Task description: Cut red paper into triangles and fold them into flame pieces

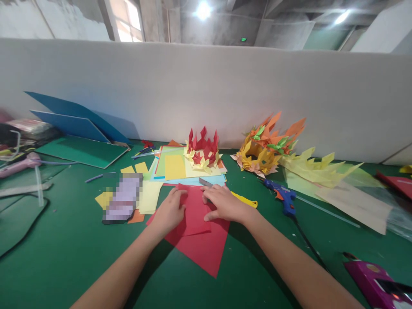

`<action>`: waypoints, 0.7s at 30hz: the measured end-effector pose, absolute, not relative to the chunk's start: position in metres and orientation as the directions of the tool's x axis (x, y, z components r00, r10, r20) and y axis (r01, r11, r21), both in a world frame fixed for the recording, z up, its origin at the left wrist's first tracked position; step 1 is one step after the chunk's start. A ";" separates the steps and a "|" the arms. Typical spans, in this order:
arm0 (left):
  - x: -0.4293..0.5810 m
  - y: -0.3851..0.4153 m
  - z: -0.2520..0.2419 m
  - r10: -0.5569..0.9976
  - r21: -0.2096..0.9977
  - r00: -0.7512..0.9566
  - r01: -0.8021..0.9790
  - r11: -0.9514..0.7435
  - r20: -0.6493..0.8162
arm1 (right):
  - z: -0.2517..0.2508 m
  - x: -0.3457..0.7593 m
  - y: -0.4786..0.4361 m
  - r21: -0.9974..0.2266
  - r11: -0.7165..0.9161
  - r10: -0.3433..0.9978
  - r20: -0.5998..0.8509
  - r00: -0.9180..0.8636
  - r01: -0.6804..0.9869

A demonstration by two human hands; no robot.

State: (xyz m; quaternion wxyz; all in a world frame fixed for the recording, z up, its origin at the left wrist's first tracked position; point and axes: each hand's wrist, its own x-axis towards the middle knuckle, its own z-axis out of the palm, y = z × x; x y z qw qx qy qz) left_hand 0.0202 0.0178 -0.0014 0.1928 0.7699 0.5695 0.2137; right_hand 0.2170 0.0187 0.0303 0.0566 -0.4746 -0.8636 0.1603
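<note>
A small red sheet of paper (195, 214) lies over a larger red sheet (206, 251) set at an angle in front of me. My left hand (170, 208) has its fingers curled at the small sheet's left edge, thumb against the paper. At the opposite edge, my right hand (223, 204) rests bent fingertips and thumb on the red paper. A yellow-handled utility knife (244, 200) runs beneath my right palm, its grey blade (205, 182) showing past the fingers; the grip on it is partly hidden.
Behind the hands stand a red-and-yellow paper crown (203, 152) and an orange-and-yellow crown (257, 156). A blue glue gun (283, 195) lies right, its cord trailing forward. Left are a blurred-out phone (124, 197), yellow paper pieces (150, 197) and a green board (85, 150).
</note>
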 end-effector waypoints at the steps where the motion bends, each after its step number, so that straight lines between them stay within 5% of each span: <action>1: 0.020 0.018 -0.001 0.958 0.541 0.262 0.792 -0.283 0.118 | 0.030 0.217 0.020 -0.320 0.502 0.835 -0.063 -0.547 0.803; 21: 0.021 0.017 -0.002 0.961 0.556 0.253 0.785 -0.273 0.114 | 0.023 0.223 0.004 -0.353 0.515 0.801 -0.126 -0.585 0.781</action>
